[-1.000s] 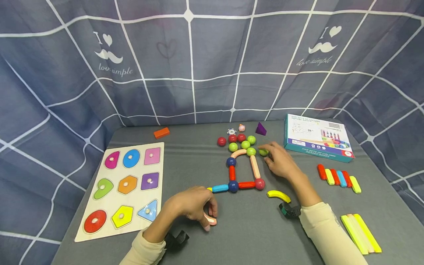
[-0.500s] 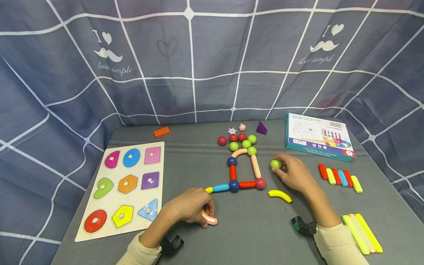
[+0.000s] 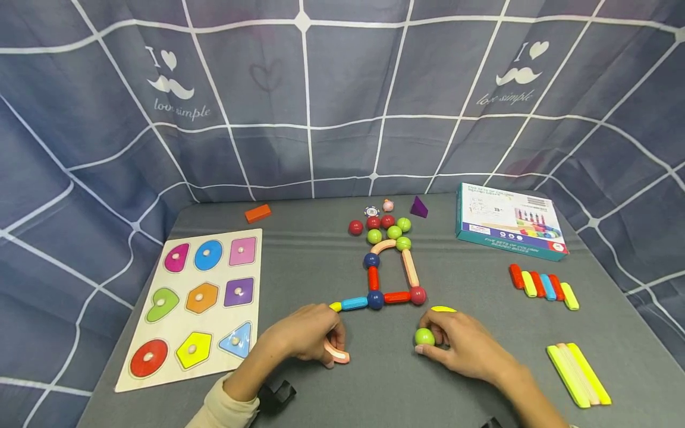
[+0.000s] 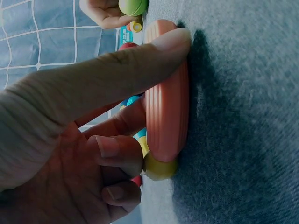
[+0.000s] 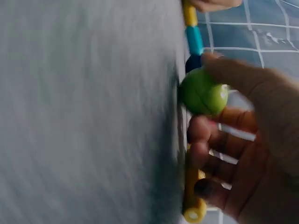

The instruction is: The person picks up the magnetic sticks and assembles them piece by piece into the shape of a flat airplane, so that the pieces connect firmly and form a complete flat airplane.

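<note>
My left hand (image 3: 310, 333) pinches a curved salmon-pink stick (image 3: 338, 355) between thumb and fingers, low over the grey surface. In the left wrist view a yellow ball (image 4: 160, 168) shows by that stick's lower end; whether they touch I cannot tell. My right hand (image 3: 468, 348) holds a green ball (image 3: 425, 336) by thumb and fingertips, to the right of the left hand. Ahead lies a loop of sticks and balls, with a dark blue ball (image 3: 376, 299) at one corner. From it a light blue stick (image 3: 354, 304) runs to a yellow piece (image 3: 335, 307), partly behind my left hand.
A curved yellow stick (image 3: 443, 309) is partly hidden behind my right hand. Loose red balls (image 3: 373, 223) and green balls (image 3: 395, 232) lie behind the loop. A shape puzzle board (image 3: 194, 303) lies left; a box (image 3: 511, 221), short sticks (image 3: 544, 286) and long sticks (image 3: 578, 374) lie right.
My right hand has taken the green ball from beside the loop's upper right and brought it nearer, past the curved yellow stick. The left hand has closed more on the salmon-pink stick, barely moving.
</note>
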`<state>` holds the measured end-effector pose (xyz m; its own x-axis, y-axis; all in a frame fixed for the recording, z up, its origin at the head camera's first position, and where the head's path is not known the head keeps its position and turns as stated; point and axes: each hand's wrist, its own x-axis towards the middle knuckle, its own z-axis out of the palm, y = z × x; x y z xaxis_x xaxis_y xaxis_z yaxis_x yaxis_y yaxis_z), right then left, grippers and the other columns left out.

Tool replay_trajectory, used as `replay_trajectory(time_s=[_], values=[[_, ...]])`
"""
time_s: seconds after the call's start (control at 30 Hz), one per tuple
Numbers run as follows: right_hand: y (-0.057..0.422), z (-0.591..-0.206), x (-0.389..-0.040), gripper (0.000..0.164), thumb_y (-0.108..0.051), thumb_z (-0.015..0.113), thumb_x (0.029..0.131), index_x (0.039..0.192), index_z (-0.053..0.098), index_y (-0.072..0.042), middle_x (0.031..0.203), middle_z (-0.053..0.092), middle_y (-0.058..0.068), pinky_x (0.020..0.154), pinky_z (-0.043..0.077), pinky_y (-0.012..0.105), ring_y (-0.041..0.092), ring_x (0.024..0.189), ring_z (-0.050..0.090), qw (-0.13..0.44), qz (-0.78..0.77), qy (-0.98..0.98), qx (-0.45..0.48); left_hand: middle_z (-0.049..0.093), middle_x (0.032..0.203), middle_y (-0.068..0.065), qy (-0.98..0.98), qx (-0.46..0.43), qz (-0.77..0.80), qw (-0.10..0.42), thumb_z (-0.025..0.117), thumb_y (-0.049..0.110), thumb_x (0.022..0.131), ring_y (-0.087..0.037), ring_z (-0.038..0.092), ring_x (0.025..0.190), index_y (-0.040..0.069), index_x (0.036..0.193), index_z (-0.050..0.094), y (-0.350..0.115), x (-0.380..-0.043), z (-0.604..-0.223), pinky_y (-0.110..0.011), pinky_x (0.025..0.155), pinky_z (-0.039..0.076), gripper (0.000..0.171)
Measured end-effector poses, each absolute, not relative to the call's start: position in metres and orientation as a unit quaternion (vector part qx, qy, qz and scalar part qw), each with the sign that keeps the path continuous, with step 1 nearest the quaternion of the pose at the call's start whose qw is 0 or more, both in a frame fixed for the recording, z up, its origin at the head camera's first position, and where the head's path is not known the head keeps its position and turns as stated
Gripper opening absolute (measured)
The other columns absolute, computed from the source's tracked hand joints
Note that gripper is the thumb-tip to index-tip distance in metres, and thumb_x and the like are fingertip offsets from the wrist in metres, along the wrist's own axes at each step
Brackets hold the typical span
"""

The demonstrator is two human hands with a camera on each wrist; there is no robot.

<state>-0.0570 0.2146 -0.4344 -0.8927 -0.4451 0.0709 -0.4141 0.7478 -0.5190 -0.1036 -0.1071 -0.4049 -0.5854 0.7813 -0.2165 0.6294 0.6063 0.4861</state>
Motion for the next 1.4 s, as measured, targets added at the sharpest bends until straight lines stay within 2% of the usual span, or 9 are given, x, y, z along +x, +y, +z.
replay_trajectory(time_s=[0.17,0.33,0.4,0.57,0.7,0.8,1.03,1.2,1.4], values=[[0.225,-0.435,-0.06,0.033,-0.048,0.074,0.078,0.101,0.062,-0.026,0.066,0.05,-0.012,0.05,0.034,0.019,0.001,0.056,0.043,0.034,-0.303,0.93,-0.206,0.055,0.063,0.016,0.871,0.403,0.183,0.214,0.09,0.023,0.059,0.001,0.043,0.058,0.026,0.068,0.065,-0.107,-0.104,-0.406,-0.021,0.052,0.035,0.026],[0.273,-0.422,-0.083,0.036,-0.04,0.071,0.084,0.102,0.065,-0.01,0.065,0.051,-0.007,0.045,0.033,0.027,0.01,0.052,0.043,-0.083,-0.233,0.966,-0.075,0.055,0.063,0.016,0.871,0.398,0.186,0.218,0.09,0.022,0.06,0.001,0.043,0.058,0.026,0.069,0.066,-0.106,-0.103,-0.406,-0.021,0.052,0.036,0.026],[0.299,-0.418,-0.094,0.04,-0.038,0.069,0.085,0.104,0.063,-0.004,0.069,0.056,0.005,0.047,0.036,0.035,0.022,0.056,0.05,-0.106,-0.181,0.978,0.009,0.055,0.064,0.017,0.872,0.395,0.186,0.22,0.09,0.022,0.06,0.001,0.043,0.059,0.027,0.069,0.066,-0.106,-0.103,-0.406,-0.021,0.052,0.036,0.026],[0.344,-0.419,-0.108,0.05,-0.045,0.064,0.086,0.111,0.059,-0.001,0.096,0.059,0.032,0.05,0.037,0.05,0.052,0.077,0.055,-0.025,-0.133,0.983,0.12,0.056,0.064,0.016,0.873,0.389,0.188,0.225,0.09,0.022,0.06,0.001,0.044,0.059,0.027,0.069,0.066,-0.106,-0.103,-0.407,-0.021,0.053,0.037,0.026],[0.352,-0.421,-0.113,0.044,-0.042,0.065,0.085,0.104,0.062,-0.003,0.087,0.06,0.029,0.048,0.037,0.048,0.048,0.072,0.056,-0.002,-0.135,0.984,0.119,0.056,0.064,0.016,0.874,0.387,0.19,0.225,0.09,0.022,0.06,0.001,0.044,0.059,0.027,0.069,0.066,-0.107,-0.104,-0.407,-0.021,0.052,0.037,0.026],[0.347,-0.421,-0.114,0.036,-0.034,0.066,0.084,0.098,0.064,-0.002,0.073,0.056,0.016,0.047,0.034,0.041,0.036,0.066,0.053,-0.015,-0.141,0.985,0.093,0.056,0.064,0.016,0.874,0.383,0.194,0.227,0.09,0.022,0.06,0.001,0.045,0.059,0.027,0.069,0.067,-0.107,-0.104,-0.407,-0.021,0.053,0.037,0.026],[0.278,-0.412,-0.09,0.017,-0.028,0.073,0.084,0.092,0.067,-0.014,0.076,0.056,-0.003,0.053,0.033,0.028,0.016,0.064,0.048,-0.099,-0.212,0.967,-0.098,0.056,0.063,0.017,0.873,0.384,0.197,0.228,0.09,0.023,0.06,0.002,0.046,0.059,0.027,0.069,0.067,-0.107,-0.104,-0.408,-0.02,0.054,0.038,0.025],[0.211,-0.414,-0.062,0.015,-0.029,0.075,0.082,0.095,0.066,-0.028,0.086,0.056,-0.019,0.063,0.041,0.025,0.005,0.074,0.051,-0.069,-0.264,0.93,-0.244,0.057,0.064,0.017,0.872,0.385,0.197,0.23,0.09,0.022,0.06,0.001,0.046,0.06,0.028,0.07,0.067,-0.107,-0.104,-0.407,-0.021,0.055,0.038,0.026],[0.159,-0.427,-0.05,0.014,-0.033,0.075,0.081,0.09,0.066,-0.028,0.085,0.054,-0.022,0.065,0.04,0.02,0.0,0.078,0.043,-0.061,-0.228,0.909,-0.344,0.056,0.065,0.018,0.87,0.395,0.197,0.221,0.09,0.023,0.06,0.001,0.045,0.06,0.029,0.07,0.067,-0.108,-0.105,-0.407,-0.021,0.054,0.037,0.026]])
